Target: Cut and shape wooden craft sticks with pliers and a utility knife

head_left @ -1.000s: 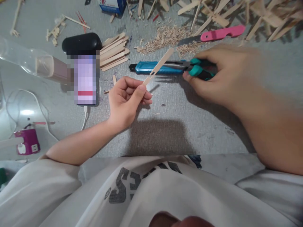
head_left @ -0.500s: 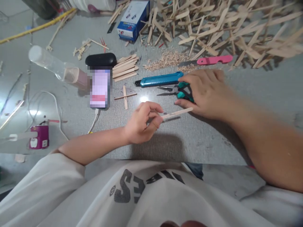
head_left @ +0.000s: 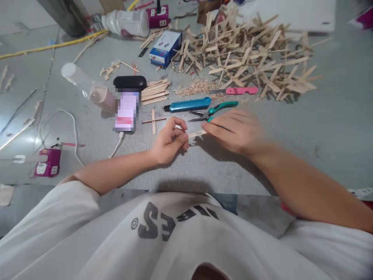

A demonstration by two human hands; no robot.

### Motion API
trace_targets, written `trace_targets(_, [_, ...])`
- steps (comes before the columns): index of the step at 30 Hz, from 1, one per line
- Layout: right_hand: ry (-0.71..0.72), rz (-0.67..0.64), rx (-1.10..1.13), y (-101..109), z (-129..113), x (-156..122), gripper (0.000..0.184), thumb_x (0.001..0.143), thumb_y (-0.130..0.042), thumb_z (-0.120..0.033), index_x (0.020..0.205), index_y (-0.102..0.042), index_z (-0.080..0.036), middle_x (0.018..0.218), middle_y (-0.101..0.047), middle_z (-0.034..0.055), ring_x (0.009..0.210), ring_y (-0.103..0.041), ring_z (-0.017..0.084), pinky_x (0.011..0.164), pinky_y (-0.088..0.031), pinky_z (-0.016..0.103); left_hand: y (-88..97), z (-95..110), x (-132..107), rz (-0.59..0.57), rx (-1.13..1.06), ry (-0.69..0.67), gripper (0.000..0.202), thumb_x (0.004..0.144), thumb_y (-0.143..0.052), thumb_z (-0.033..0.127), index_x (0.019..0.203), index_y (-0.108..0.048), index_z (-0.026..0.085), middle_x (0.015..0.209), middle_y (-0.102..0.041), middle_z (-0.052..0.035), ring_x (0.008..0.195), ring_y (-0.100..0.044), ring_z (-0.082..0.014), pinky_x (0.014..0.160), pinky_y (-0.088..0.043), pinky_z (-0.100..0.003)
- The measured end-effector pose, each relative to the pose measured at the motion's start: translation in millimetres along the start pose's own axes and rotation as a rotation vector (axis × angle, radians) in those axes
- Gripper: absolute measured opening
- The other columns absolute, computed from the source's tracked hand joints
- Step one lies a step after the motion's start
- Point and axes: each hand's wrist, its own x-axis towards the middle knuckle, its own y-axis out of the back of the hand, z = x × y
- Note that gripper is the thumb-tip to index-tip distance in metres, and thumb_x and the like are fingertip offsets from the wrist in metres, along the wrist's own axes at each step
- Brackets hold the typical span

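Note:
Between thumb and fingers, my left hand [head_left: 170, 142] pinches one end of a notched wooden craft stick [head_left: 197, 134]. At the stick's other end is my right hand [head_left: 237, 132], blurred by motion, its fingers closed over that end. Just beyond the hands lie needle-nose pliers [head_left: 208, 116] with green handles, the lower handle partly hidden by my right hand. A blue utility knife [head_left: 189, 105] rests behind the pliers. Left of the knife, two crossed sticks [head_left: 154, 121] lie on the table.
A large heap of joined craft sticks [head_left: 241, 54] fills the back. Before it lie wood shavings [head_left: 196, 87] and a pink-handled folding saw [head_left: 241, 90]. On the left are a phone [head_left: 127, 111], a stack of sticks [head_left: 155, 91], a clear bottle [head_left: 87, 89] and a white cable [head_left: 76, 140].
My right hand has left the pliers and come to the stick's right end. The pliers now lie with handles spread. My left hand keeps its pinch. The view has shifted.

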Motion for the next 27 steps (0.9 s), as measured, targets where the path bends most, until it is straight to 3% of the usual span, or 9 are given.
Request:
trace_targets(2, [-0.053, 0.072, -0.034, -2.1, 0.7, 1.2, 0.017, 0.114, -0.065, -0.022, 0.114, -0.082, -0.025, 0.099, -0.083, 0.0033, 0.087, -0.071, 0.019, 0.079, -0.049, 0.036, 11.5, 11.6, 11.2, -0.015, 0.066, 0.038, 0.032, 0.118, -0.06, 0.056, 0.126, -0.052, 0.026, 0.075, -0.07, 0.0045, 0.063, -0.069, -0.0155, 0.065, -0.058, -0.03])
trace_targets(5, [-0.26, 0.195, 0.059, -7.9, 4.6, 2.6, 0.024, 0.117, -0.062, -0.033, 0.111, -0.084, -0.025, 0.094, -0.079, 0.0067, 0.081, -0.069, 0.02, 0.072, -0.049, 0.038, 52.5, 40.4, 37.5, 0.042, 0.546, -0.044, 0.021, 0.118, -0.051, 0.034, 0.119, -0.068, 0.022, 0.092, -0.076, -0.0038, 0.079, -0.071, -0.0182, 0.079, -0.059, -0.036])
trace_targets(8, [-0.515, 0.329, 0.327, -15.9, 7.5, 5.5, 0.037, 0.118, -0.06, -0.047, 0.1, -0.083, -0.025, 0.087, -0.074, 0.0077, 0.078, -0.068, 0.021, 0.072, -0.052, 0.039, 104.1, 68.8, 59.0, 0.058, 0.992, -0.139, 0.029, 0.094, -0.07, 0.009, 0.116, -0.082, 0.024, 0.124, -0.073, -0.0112, 0.11, -0.065, -0.03, 0.11, -0.049, -0.054])
trace_targets(10, [-0.655, 0.309, 0.586, -20.8, 7.0, 8.3, 0.045, 0.117, -0.061, -0.06, 0.098, -0.082, -0.025, 0.078, -0.068, 0.0051, 0.071, -0.064, 0.02, 0.065, -0.05, 0.038, 129.5, 78.1, 64.3, -0.026, 1.332, -0.109, 0.027, 0.088, -0.073, 0.008, 0.105, -0.084, 0.026, 0.12, -0.069, -0.0121, 0.119, -0.058, -0.0356, 0.117, -0.038, -0.06])
trace_targets(12, [-0.789, 0.256, 0.855, -24.6, 4.4, 11.3, 0.054, 0.113, -0.063, -0.074, 0.098, -0.08, -0.025, 0.066, -0.056, 0.0004, 0.06, -0.053, 0.016, 0.056, -0.042, 0.034, 142.3, 79.1, 63.1, -0.125, 1.367, -0.051, 0.013, 0.088, -0.081, 0.014, 0.095, -0.083, 0.025, 0.111, -0.067, -0.0101, 0.122, -0.055, -0.0342, 0.12, -0.036, -0.055])
trace_targets(15, [-0.888, 0.227, 1.06, -27.7, -1.4, 15.7, 0.065, 0.105, -0.064, -0.087, 0.099, -0.077, -0.024, 0.058, -0.045, -0.0047, 0.052, -0.042, 0.013, 0.05, -0.036, 0.031, 141.8, 74.9, 57.5, -0.237, 1.379, 0.02, 0.016, 0.084, -0.081, 0.008, 0.086, -0.08, 0.024, 0.11, -0.068, -0.0101, 0.123, -0.055, -0.0354, 0.118, -0.034, -0.055])
trace_targets(18, [-0.89, 0.21, 1.095, -27.4, -5.1, 19.5, 0.067, 0.103, -0.066, -0.089, 0.102, -0.075, -0.023, 0.062, -0.052, -0.0041, 0.051, -0.044, 0.012, 0.048, -0.04, 0.03, 133.6, 74.2, 54.4, -0.282, 1.36, 0.084, 0.023, 0.082, -0.076, -0.001, 0.08, -0.075, 0.021, 0.106, -0.069, -0.0116, 0.123, -0.058, -0.0385, 0.115, -0.033, -0.057])
trace_targets(21, [-0.879, 0.189, 1.102, -25.7, -5.0, 22.0, 0.065, 0.102, -0.069, -0.088, 0.102, -0.073, -0.023, 0.067, -0.06, -0.0015, 0.054, -0.05, 0.012, 0.05, -0.044, 0.029, 128.0, 76.7, 51.5, -0.292, 1.275, 0.145, 0.025, 0.077, -0.076, -0.004, 0.078, -0.074, 0.021, 0.089, -0.066, -0.0064, 0.106, -0.06, -0.0313, 0.104, -0.038, -0.047])
trace_targets(27, [-0.841, 0.191, 1.03, -24.4, -0.8, 20.6, 0.061, 0.104, -0.069, -0.085, 0.104, -0.07, -0.024, 0.071, -0.065, -0.0001, 0.056, -0.054, 0.013, 0.055, -0.045, 0.031, 103.9, 73.5, 34.8, -0.101, 0.877, 0.154, 0.017, 0.081, -0.081, 0.009, 0.083, -0.07, 0.022, 0.079, -0.067, -0.0025, 0.073, -0.054, -0.0184, 0.074, -0.039, -0.034])
